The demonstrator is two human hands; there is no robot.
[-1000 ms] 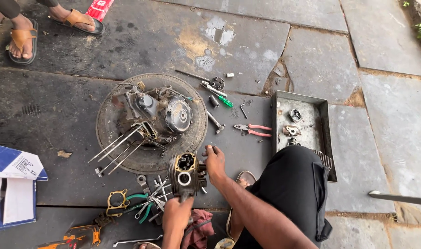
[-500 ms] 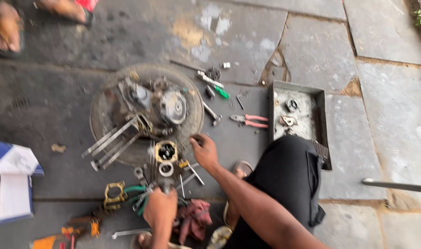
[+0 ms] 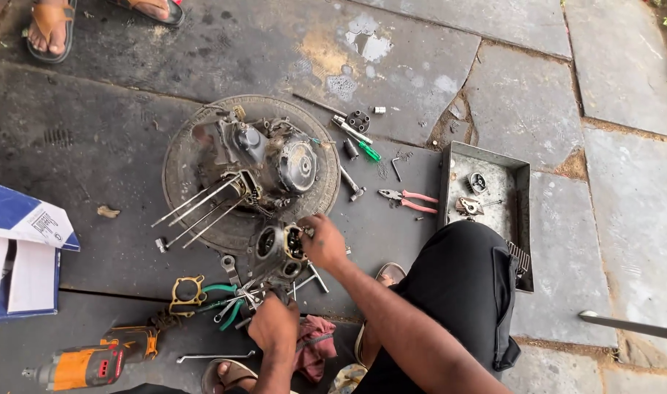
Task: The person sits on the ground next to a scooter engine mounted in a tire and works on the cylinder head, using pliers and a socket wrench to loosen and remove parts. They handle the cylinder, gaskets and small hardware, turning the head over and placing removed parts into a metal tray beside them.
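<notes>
right hand (image 3: 325,244): clenched on the upper right side of the cylinder head (image 3: 277,252).
left hand (image 3: 273,325): closed on the near, lower edge of the same part; what the fingers pinched there i cannot tell.
cylinder head: lay on the dark stone floor (image 3: 114,146), just below the tyre (image 3: 179,157) that carried the engine block (image 3: 268,157).
nearby: loose spanners (image 3: 238,300) and a gasket (image 3: 187,294) to its left, red rag (image 3: 315,341) beside the left wrist.
further off: pink-handled pliers (image 3: 406,201), metal tray (image 3: 522,211), orange power tool (image 3: 93,362).
</notes>
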